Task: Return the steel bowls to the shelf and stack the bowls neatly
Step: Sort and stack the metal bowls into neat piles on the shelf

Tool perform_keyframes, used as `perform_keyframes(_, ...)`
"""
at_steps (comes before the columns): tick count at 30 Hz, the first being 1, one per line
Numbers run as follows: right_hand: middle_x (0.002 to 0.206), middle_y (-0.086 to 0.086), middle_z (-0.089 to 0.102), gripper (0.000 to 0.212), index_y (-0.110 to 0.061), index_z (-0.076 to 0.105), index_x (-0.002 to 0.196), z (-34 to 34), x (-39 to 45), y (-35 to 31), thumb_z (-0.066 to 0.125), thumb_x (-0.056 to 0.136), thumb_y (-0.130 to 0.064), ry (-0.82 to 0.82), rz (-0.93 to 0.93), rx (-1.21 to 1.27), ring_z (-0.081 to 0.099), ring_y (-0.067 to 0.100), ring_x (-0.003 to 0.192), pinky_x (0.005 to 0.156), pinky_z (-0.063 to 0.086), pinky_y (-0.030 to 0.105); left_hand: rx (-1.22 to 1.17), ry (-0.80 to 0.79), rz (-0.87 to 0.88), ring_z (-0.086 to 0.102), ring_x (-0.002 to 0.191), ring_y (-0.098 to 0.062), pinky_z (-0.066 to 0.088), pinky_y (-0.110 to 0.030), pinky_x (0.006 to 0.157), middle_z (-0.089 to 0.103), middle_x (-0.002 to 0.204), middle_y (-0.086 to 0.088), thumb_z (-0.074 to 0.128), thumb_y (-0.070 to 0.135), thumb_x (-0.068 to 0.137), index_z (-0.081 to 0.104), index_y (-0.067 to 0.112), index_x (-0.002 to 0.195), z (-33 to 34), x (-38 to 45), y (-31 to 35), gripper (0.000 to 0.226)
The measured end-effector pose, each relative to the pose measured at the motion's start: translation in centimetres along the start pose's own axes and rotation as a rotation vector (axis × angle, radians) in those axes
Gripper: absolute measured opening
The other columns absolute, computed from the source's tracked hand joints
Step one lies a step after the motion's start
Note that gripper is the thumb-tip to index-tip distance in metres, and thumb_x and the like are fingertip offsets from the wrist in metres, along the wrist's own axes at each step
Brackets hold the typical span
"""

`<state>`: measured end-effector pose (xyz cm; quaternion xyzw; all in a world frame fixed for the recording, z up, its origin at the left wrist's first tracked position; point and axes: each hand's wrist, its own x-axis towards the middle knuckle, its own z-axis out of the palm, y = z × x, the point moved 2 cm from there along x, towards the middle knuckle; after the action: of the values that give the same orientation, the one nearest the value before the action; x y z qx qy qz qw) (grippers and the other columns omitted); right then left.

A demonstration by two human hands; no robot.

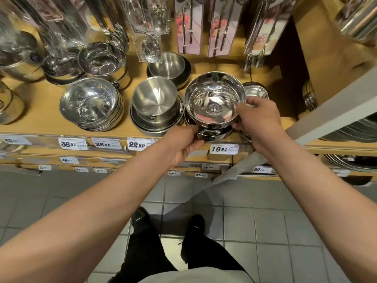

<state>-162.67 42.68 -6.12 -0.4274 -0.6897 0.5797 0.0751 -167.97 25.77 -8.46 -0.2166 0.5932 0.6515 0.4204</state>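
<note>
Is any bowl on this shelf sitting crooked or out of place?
Yes. The brushed bowl atop the middle stack sits tilted and off-centre, not nested flat. Both the left hand and right hand grip the shiny bowl stack.

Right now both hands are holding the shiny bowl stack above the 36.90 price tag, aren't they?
Not quite. In the head view the left hand and right hand do hold the shiny bowl stack, but it sits above the 16.90 price tag, at the shelf's right end, not the 36.90 one.
</note>
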Motion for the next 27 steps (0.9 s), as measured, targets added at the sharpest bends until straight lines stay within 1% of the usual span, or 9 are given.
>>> perform_keyframes(3,0.106,0.001,0.075,0.035,-0.015,0.070,0.128,0.1,0.1,0.1,0.066,0.093,-0.017,0.006,-0.010,0.004,0.073,0.013,0.066,0.072,0.066,0.036,0.336,0.140,0.142,0.070,0.087,-0.026,0.061,-0.030,0.061,0.074,0.101,-0.015,0.056,0.016,0.101,0.064,0.005,0.099,-0.8,0.1,0.3,0.013)
perform_keyframes(6,0.100,0.000,0.075,0.032,-0.015,0.073,0.123,0.1,0.0,0.2,0.066,0.092,-0.018,0.012,-0.002,-0.003,0.073,0.014,0.063,0.074,0.066,0.039,0.619,0.332,0.399,0.070,0.095,-0.033,0.060,-0.045,0.084,0.074,0.101,-0.016,0.055,0.024,0.093,0.068,0.005,0.101,-1.3,-0.2,1.3,0.024)
perform_keyframes(9,0.076,-0.003,0.075,0.014,-0.015,0.078,0.095,0.3,0.0,0.5,0.064,0.092,-0.016,0.012,0.009,0.012,0.075,0.014,0.061,0.073,0.066,0.040,0.557,0.326,0.499,0.070,0.097,-0.041,0.058,-0.054,0.089,0.073,0.097,-0.023,0.048,0.020,0.093,0.069,-0.002,0.099,-0.7,-0.8,2.1,0.031)
perform_keyframes(12,0.062,-0.009,0.071,0.016,-0.020,0.075,0.080,0.3,-0.2,0.5,0.065,0.092,-0.017,0.019,0.012,0.004,0.075,0.013,0.061,0.073,0.066,0.039,0.407,0.283,0.485,0.066,0.105,-0.047,0.055,-0.060,0.094,0.069,0.103,-0.033,0.045,0.026,0.088,0.066,-0.004,0.087,-0.2,-0.8,2.3,0.036)
perform_keyframes(14,0.069,-0.005,0.072,0.016,-0.019,0.076,0.080,0.2,-0.3,0.5,0.065,0.092,-0.018,0.010,0.009,-0.014,0.075,0.014,0.062,0.075,0.066,0.041,0.391,0.291,0.489,0.068,0.104,-0.045,0.055,-0.058,0.095,0.071,0.104,-0.031,0.047,0.040,0.083,0.065,0.001,0.083,-0.1,-1.0,2.2,0.044)
perform_keyframes(17,0.079,0.005,0.074,0.020,-0.012,0.075,0.083,0.2,-0.6,0.5,0.061,0.092,-0.024,0.023,-0.035,-0.131,0.076,0.027,0.077,0.080,0.063,0.045,0.408,0.299,0.504,0.070,0.095,-0.044,0.058,-0.056,0.090,0.072,0.097,-0.029,0.052,0.047,0.081,0.066,-0.009,0.094,-0.3,-0.9,2.0,0.060)
perform_keyframes(19,0.080,0.009,0.073,0.024,-0.010,0.075,0.089,0.2,-1.0,0.5,0.058,0.091,-0.026,0.038,-0.078,-0.188,0.069,0.030,0.078,0.069,0.053,0.036,0.426,0.303,0.521,0.073,0.090,-0.040,0.059,-0.055,0.088,0.074,0.092,-0.024,0.059,0.039,0.090,0.067,-0.007,0.094,-0.5,-0.5,1.8,0.047)
perform_keyframes(22,0.073,0.006,0.061,0.025,-0.004,0.070,0.089,0.2,-1.0,0.7,0.055,0.092,-0.023,0.030,-0.126,-0.200,0.051,0.019,0.069,0.063,0.037,0.032,0.465,0.329,0.545,0.074,0.091,-0.036,0.060,-0.053,0.088,0.075,0.091,-0.019,0.060,0.030,0.096,0.069,-0.002,0.093,-0.7,-0.1,1.7,0.033)
perform_keyframes(27,0.069,-0.001,0.054,0.014,-0.016,0.058,0.081,0.2,-1.1,0.7,0.055,0.094,-0.022,0.035,-0.173,-0.271,0.045,0.016,0.070,0.060,0.033,0.030,0.483,0.348,0.581,0.071,0.095,-0.041,0.060,-0.055,0.084,0.074,0.094,-0.022,0.058,0.022,0.096,0.070,-0.004,0.096,-0.7,-0.2,1.6,0.029)
